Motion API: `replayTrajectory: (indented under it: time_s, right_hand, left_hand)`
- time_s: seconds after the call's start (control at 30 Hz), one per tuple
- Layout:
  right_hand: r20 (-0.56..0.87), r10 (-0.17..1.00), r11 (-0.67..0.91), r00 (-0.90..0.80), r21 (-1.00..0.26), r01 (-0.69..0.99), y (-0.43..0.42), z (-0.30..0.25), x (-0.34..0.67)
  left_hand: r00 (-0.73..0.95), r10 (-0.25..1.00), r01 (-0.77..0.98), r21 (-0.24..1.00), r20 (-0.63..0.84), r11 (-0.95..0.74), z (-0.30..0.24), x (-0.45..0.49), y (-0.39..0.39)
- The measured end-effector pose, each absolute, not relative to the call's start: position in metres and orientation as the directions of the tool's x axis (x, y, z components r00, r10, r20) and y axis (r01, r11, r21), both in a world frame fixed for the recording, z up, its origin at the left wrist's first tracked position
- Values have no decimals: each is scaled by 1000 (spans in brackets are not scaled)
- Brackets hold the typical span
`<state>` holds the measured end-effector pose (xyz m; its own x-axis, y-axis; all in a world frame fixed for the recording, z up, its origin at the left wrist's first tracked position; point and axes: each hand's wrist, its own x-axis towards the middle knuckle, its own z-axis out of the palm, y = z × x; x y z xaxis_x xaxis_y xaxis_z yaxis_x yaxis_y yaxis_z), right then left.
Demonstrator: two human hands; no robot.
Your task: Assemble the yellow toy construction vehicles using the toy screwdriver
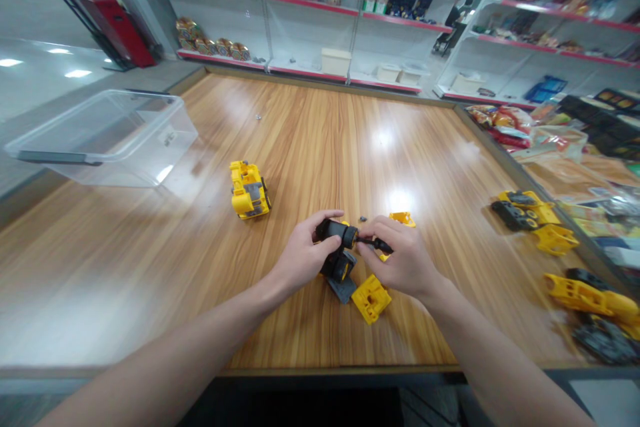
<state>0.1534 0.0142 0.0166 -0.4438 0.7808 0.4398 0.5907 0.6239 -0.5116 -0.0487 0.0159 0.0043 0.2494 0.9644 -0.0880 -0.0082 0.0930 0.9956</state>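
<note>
My left hand [313, 243] is closed around a dark toy chassis [334, 231] that has black wheels with yellow hubs. In my right hand [400, 253] is a black-handled screwdriver [383, 245], its shaft pointing left at the nearest wheel [350, 236]. Whether the tip sits in a screw is too small to tell. Just below the hands, a grey plate-like part [343, 289] and a yellow toy body piece [371, 299] lie on the table. Another yellow piece [403, 218] shows partly behind my right hand, and a small dark bit [363, 219] lies beyond the chassis.
A yellow toy vehicle [250, 190] stands left of my hands. A clear plastic bin [145, 140] sits at the table's left side. Two more yellow toy vehicles, a nearer one [595, 307] and a farther one [535, 217], rest at the right. Bagged goods [505, 123] lie past the right edge.
</note>
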Motion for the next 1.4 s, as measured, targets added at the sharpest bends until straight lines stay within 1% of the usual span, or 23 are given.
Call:
replayTrajectory:
  time_s: [0.13,0.33,0.6,0.77,0.9,1.0,1.17,1.4]
  right_hand:
    - [452,772,635,-448,-510,580,14,15,154]
    - [413,782,623,-467,-496,605,15,14,153]
    - [405,805,593,-434,-515,619,13,15,153]
    - [365,806,592,-466,-508,626,14,13,153]
    - [327,811,584,-485,-509,633,14,12,154]
    - [320,818,573,-478,-512,640,13,13,154]
    - [323,822,569,-469,-515,641,13,15,153]
    - [291,810,583,-509,-500,641,14,13,153]
  left_hand:
    - [231,967,-8,993,-110,115,6,-48,16]
    - [249,964,-6,995,-91,96,9,-50,15]
    - [267,959,58,995,-97,84,7,-48,15]
    - [275,960,100,995,-44,16,7,-49,15]
    - [301,953,170,982,29,-83,6,-49,13]
    - [327,943,219,966,57,-135,6,-49,13]
    - [322,946,213,969,49,-123,5,-49,12]
    - [330,943,233,964,42,-124,5,-49,11]
